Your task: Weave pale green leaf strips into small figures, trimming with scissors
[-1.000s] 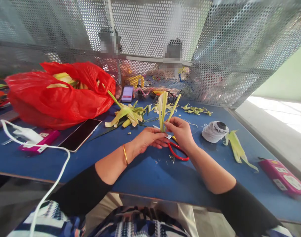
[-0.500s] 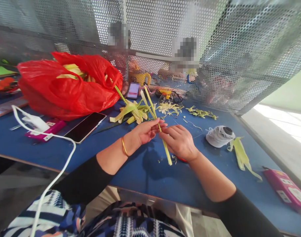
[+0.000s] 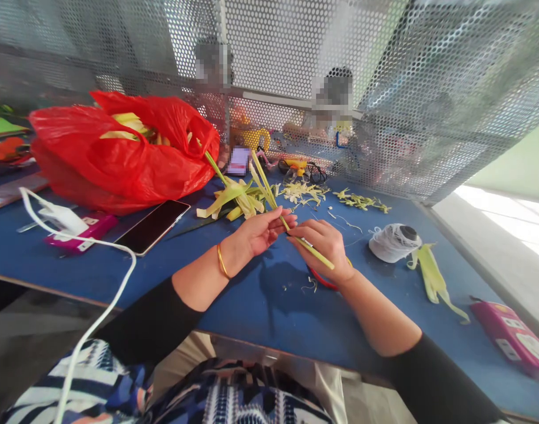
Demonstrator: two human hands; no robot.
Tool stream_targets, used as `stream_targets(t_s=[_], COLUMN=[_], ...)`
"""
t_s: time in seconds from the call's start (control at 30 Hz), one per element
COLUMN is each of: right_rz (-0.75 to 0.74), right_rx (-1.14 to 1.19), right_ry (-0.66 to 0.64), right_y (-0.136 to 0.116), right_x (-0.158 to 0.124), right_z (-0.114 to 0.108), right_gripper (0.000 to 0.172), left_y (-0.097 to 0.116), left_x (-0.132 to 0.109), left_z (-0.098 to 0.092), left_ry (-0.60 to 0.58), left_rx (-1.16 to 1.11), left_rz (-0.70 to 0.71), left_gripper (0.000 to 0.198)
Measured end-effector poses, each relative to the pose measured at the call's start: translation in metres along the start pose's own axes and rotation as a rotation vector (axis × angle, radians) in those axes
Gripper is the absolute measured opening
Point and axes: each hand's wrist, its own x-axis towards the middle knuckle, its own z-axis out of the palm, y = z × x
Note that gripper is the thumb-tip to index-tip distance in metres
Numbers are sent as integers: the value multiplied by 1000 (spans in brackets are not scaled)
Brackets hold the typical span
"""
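Note:
Above the blue table, a pale green plant stem point(image 3: 265, 187) slants between my two hands, its cut end pointing right and down. My left hand point(image 3: 264, 231) pinches it near the middle, thumb on top. The fingers of my right hand point(image 3: 322, 244) are closed on its lower part, with a small dark and silvery item against the stem, too small to make out. Under my right wrist lies a red ring-shaped object point(image 3: 324, 279), partly hidden. Yellow-green leaves point(image 3: 238, 199) and small pale flower pieces point(image 3: 303, 193) lie beyond my hands.
A red plastic bag point(image 3: 132, 168) of plant material stands at the left, near a black phone point(image 3: 154, 227), a white cable point(image 3: 119, 288) and a magenta box point(image 3: 81, 235). At right are a thread spool point(image 3: 392, 242), a leaf point(image 3: 430, 274) and a pink case point(image 3: 514, 335). Perforated metal sheeting point(image 3: 291, 53) rises behind.
The stem's lower end has swung right and upward, now crossing in front of my right palm. My right hand has turned, and more of the red ring-shaped object shows.

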Motion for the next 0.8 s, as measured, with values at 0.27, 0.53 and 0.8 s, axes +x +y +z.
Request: stream_targets(t_s=[0.27,0.53,0.8], right_rz=[62,-279,201], right_rx=[57,-256,107], right_ry=[98,-65,149], right_y=[8,-1,-12], right_x=[2,1,5], right_z=[-3,-8,-4], right_gripper=[17,26,21], left_y=[2,-5,-33], left_x=[-5,-3,-12], left_z=[5,5,15], left_ry=[-6,47,-34], left_rx=[-28,23,335], left_rz=[52,195,204], left_gripper=[23,15,17])
